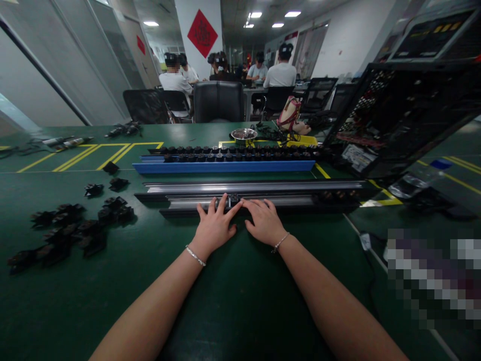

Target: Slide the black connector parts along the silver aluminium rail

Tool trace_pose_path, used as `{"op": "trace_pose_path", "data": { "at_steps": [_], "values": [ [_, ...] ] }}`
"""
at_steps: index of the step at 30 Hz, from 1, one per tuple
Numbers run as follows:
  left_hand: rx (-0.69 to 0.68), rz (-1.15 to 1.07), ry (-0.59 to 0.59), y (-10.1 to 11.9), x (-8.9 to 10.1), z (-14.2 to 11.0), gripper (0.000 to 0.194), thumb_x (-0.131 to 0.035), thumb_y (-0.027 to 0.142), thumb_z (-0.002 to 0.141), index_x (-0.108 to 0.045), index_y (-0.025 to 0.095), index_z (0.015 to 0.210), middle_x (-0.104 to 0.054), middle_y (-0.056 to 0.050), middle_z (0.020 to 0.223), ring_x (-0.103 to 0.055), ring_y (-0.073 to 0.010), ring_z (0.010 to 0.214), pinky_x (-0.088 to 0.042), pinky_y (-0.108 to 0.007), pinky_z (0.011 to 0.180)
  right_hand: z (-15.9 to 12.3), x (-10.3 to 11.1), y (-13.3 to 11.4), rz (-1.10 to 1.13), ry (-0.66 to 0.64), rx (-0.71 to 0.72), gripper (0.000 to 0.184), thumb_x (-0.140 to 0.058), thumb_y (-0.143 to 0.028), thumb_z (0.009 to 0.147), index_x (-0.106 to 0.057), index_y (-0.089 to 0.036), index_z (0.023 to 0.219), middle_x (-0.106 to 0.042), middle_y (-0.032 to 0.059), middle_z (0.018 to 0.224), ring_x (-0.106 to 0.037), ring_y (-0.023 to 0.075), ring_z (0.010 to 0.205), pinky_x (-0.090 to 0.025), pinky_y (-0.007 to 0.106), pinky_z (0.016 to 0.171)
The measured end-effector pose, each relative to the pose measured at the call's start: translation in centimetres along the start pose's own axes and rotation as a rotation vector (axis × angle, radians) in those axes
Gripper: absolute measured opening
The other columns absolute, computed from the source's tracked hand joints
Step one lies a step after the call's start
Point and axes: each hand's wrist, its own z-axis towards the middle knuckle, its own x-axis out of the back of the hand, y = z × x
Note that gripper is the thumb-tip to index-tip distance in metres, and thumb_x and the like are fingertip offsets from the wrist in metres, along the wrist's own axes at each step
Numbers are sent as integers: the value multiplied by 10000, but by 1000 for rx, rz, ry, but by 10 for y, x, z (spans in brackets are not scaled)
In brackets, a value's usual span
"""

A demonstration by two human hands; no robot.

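Note:
Both my hands rest over the nearest long black rail (296, 204), which has a silvery inner face. My left hand (213, 228) has its fingers spread across the rail, the index fingertip beside a small black block-like part (235, 198) seated there. My right hand (265, 221) lies with bent, loosely parted fingers, its index fingertip close to the same part and to the left index finger. Neither hand wraps round anything. Several more black parts (334, 194) sit at the rail's right end. Just behind runs a second, similar rail (255, 187).
A blue rail (225, 167) bearing rows of black parts lies farther back. Loose black parts (88, 230) are heaped at left. A metal bowl (244, 134), a yellow tray (298, 140) and a black open-sided cabinet (398, 110) stand behind. Several people sit beyond the green table (240, 311).

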Motion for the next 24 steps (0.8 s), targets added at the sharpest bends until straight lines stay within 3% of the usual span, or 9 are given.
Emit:
{"op": "trace_pose_path", "data": {
  "at_steps": [8, 16, 24],
  "values": [
    [78, 21, -47, 13, 3, 7, 740, -504, 471, 785, -141, 411, 1427, -150, -95, 1531, -309, -416, 1275, -191, -705, 951, 1, 0, 3, -1, 8, 14, 478, -488, -233, 784, -490, -256, 1262, -550, 34, 1293, -450, 209, 1189, -212, 438, 1037],
    [135, 11, -9, 17, -2, 12, 657, -490, 448, 796, -265, 368, 1408, -220, -116, 1508, -356, -395, 1244, -197, -697, 955, 0, -1, 4, -41, -3, -2, 456, -492, -248, 797, -513, -293, 1250, -599, 36, 1190, -499, 198, 1113, -187, 446, 1069],
    [151, 11, 43, 17, -5, 11, 573, -459, 365, 823, -336, 342, 1382, -302, -131, 1472, -362, -358, 1254, -211, -678, 969, -3, -4, 5, -136, 102, -17, 455, -498, -236, 787, -526, -294, 1238, -418, 36, 1410, -295, 243, 1322, -112, 501, 1099]
  ]
}}
